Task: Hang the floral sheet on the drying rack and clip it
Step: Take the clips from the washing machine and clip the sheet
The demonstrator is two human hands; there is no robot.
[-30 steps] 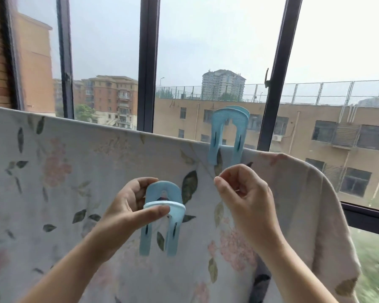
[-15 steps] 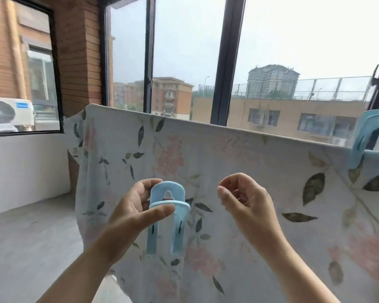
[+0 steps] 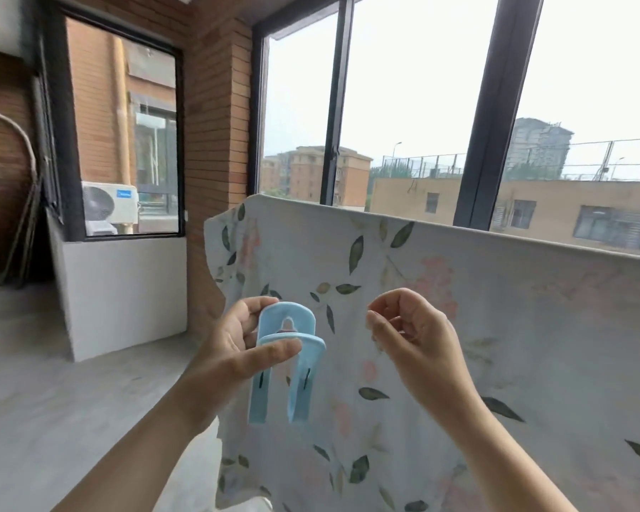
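The floral sheet point(image 3: 496, 327), white with leaves and pink flowers, hangs over a rail that it hides, its left edge near the brick pillar. My left hand point(image 3: 237, 345) grips a large light-blue clip point(image 3: 287, 360) by its top, thumb across the front, legs pointing down in front of the sheet. My right hand point(image 3: 418, 338) hovers to the right of the clip with fingers curled and holds nothing.
A brick pillar point(image 3: 215, 142) and a white low wall point(image 3: 126, 290) stand to the left of the sheet. Tall windows with dark frames point(image 3: 496, 105) run behind it. Grey floor point(image 3: 52, 400) lies at lower left. An air-conditioner unit point(image 3: 109, 206) sits outside the left window.
The view has swung left along the sheet. The clip fixed on the sheet's right part has left the view, and the sheet's left edge has come in. Both hands keep their pose.
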